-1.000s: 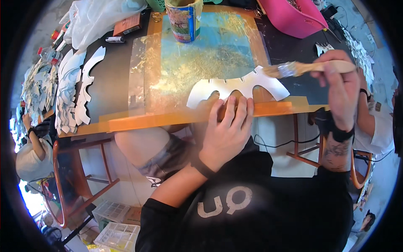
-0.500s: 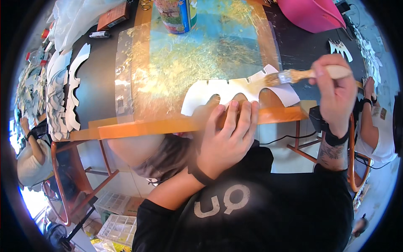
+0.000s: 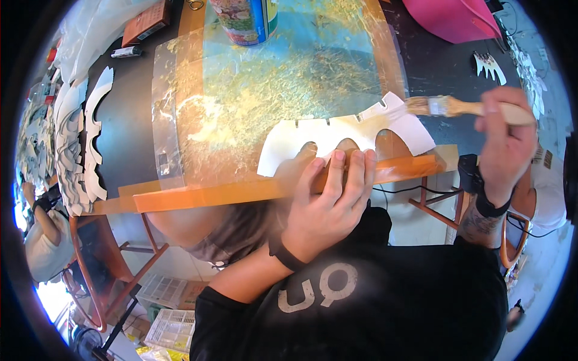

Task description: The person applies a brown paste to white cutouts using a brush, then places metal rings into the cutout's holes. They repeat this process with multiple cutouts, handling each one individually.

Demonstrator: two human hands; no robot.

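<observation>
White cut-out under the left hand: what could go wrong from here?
The left hand steadies the white cut-out only near the middle of its lower edge, so its right end might twist if the brush in the right hand drags there. The bristles could snag on the narrow slots along the upper edge. The cut-out lies on a smeared sheet, so its underside might pick up residue.

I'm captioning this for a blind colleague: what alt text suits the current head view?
A person's left hand rests on a white scalloped cutout at the edge of a dark tabletop; the right hand holds a wooden-handled bristle brush at the cutout's right end. Beyond stands a round multicoloured can; a pink plastic tub is upper right, stacked white cutouts left.
</observation>
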